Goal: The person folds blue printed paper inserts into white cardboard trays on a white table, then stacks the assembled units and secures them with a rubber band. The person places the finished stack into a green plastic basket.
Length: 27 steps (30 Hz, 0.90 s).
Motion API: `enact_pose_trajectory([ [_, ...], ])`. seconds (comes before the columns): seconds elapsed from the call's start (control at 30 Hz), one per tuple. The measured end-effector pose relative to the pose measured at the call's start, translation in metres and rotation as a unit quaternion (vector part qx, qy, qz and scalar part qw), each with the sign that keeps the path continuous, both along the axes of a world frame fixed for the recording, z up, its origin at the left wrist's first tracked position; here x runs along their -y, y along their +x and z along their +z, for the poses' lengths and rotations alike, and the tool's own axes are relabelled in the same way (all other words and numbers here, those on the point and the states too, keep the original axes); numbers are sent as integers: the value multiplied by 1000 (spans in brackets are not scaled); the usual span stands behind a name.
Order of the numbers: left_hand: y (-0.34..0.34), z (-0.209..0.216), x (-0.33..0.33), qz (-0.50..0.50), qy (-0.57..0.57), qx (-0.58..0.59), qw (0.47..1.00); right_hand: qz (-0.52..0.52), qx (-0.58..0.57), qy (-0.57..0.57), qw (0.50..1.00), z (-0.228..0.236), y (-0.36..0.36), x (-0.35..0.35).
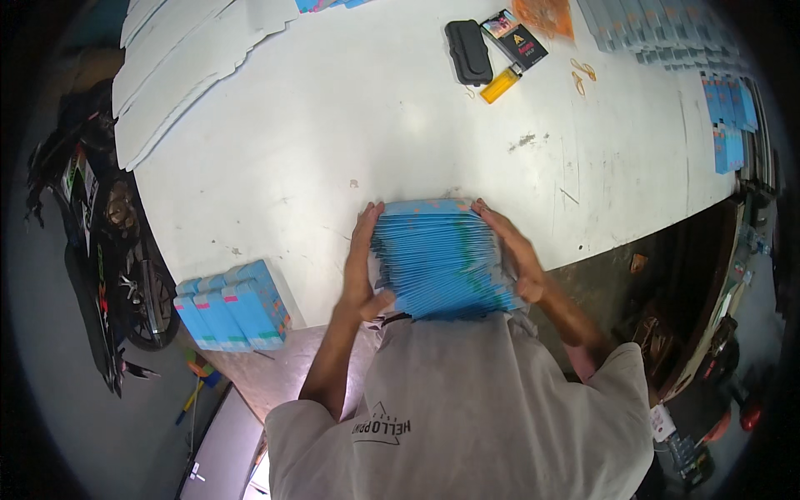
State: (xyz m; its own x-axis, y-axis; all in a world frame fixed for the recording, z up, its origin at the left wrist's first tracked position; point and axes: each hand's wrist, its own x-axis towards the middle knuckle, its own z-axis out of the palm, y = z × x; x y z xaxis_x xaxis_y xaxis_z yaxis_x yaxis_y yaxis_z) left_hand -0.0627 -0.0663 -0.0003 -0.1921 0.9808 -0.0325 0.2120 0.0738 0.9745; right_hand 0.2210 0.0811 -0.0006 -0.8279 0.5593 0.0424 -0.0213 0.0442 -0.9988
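A thick stack of thin blue printed card pieces (437,258) stands at the table's near edge, against my shirt. Its many edges show as close-set lines, fanning slightly toward me, and a pale blue face with orange marks lies at the far end. My left hand (363,258) presses along the stack's left side, fingers stretched toward the far corner and thumb nearer my body. On the opposite side my right hand (515,254) grips in the same way, fingertips at the far right corner. Between them, both palms hold the stack together.
Blue bundles (232,307) sit at the table's near left corner. White sheets (187,62) overlap at far left. Toward the back lie a black case (469,52), a dark pack (518,42), a yellow lighter (501,84) and rubber bands (581,77). Grey-blue stacks (667,33) fill the far right.
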Motion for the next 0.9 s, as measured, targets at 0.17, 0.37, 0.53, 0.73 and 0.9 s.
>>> enact_pose_trajectory([
  [0.17,49,20,-35,84,15,87,993,-212,-63,-47,974,18,-44,8],
  [0.37,6,1,-65,2,38,-61,997,-123,124,-26,984,26,-50,-48],
  [0.53,1,-26,-89,40,121,-126,984,-123,2,-56,991,20,-61,-42],
  [0.73,0,-18,-61,24,74,4,997,-64,51,-84,993,11,-32,-37],
  [0.9,22,2,12,-55,-10,-8,998,-6,47,-12,999,-5,27,13],
])
